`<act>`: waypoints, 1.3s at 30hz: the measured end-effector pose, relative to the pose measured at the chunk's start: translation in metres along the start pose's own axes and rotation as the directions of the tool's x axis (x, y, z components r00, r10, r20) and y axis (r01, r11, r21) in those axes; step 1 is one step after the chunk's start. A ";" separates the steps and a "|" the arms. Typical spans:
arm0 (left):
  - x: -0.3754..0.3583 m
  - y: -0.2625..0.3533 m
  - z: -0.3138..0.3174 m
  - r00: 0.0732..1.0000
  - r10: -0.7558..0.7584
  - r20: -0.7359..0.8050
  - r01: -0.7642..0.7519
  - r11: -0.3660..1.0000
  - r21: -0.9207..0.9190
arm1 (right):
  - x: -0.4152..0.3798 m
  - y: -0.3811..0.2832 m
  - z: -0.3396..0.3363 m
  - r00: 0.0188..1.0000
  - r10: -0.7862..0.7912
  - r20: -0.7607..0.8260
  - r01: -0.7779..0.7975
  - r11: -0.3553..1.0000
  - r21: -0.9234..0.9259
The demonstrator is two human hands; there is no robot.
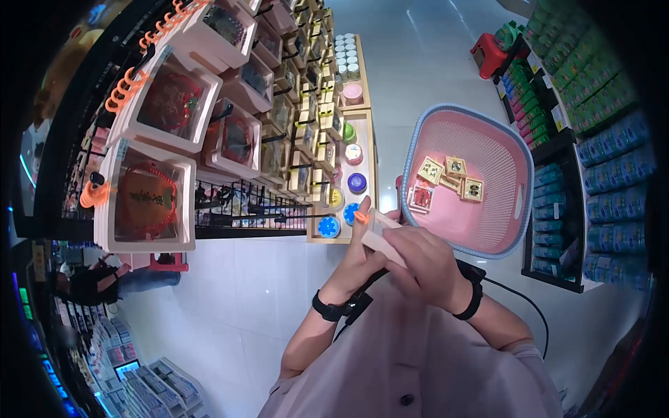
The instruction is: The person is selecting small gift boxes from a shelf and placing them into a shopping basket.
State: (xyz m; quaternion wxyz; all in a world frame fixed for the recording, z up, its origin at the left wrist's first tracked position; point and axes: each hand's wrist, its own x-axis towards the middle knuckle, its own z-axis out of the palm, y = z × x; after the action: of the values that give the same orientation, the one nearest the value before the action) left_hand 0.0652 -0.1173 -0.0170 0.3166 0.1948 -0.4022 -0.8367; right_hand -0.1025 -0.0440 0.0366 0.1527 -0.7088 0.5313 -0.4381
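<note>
A small pale box (pixel 380 245) is held between my two hands in front of my chest, with an orange plastic hook (pixel 362 217) at its upper left. My left hand (pixel 353 270) closes on its left side, one finger pointing up along it. My right hand (pixel 426 263) wraps its fingers over the box's right side. The box's front is turned away, so its contents are hidden. Just beyond my right hand, a pink basket with a blue rim (pixel 527 161) contains several small wooden-framed boxes (pixel 456 166) and a white-framed box with red in it (pixel 421 199).
At the left, a rack carries boxed red bracelets (pixel 148 200) with orange hooks (pixel 125 90) and rows of small boxes on black pegs (pixel 298 177). A wooden shelf (pixel 364 139) bears round colourful tubs. Shelves of bottles (pixel 617 184) line the right. A person (pixel 90 284) is at far left.
</note>
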 end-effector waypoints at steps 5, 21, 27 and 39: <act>-0.016 0.019 0.009 0.995 -0.028 -0.094 0.005 0.973 -0.231 | 0.005 -0.010 0.006 0.971 -0.224 0.087 0.228 0.973 -0.039; -0.030 0.018 0.031 0.992 0.062 -0.110 -0.057 0.997 0.049 | -0.017 -0.006 -0.012 0.987 -0.162 0.015 0.161 0.986 0.039; -0.044 0.010 0.024 0.992 0.084 -0.100 -0.063 0.979 0.194 | -0.027 -0.004 -0.025 0.917 0.371 0.146 -0.376 0.684 0.625; -0.090 0.065 0.053 0.830 0.408 -0.379 -0.097 0.776 0.623 | -0.027 0.003 -0.002 0.849 0.332 0.410 -0.514 0.346 0.785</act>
State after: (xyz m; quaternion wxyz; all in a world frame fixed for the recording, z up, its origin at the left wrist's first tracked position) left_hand 0.1237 -0.0571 0.0735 0.4472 0.4310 -0.5657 -0.5425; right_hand -0.1076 -0.0203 0.0231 0.6468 -0.4016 0.3806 -0.5250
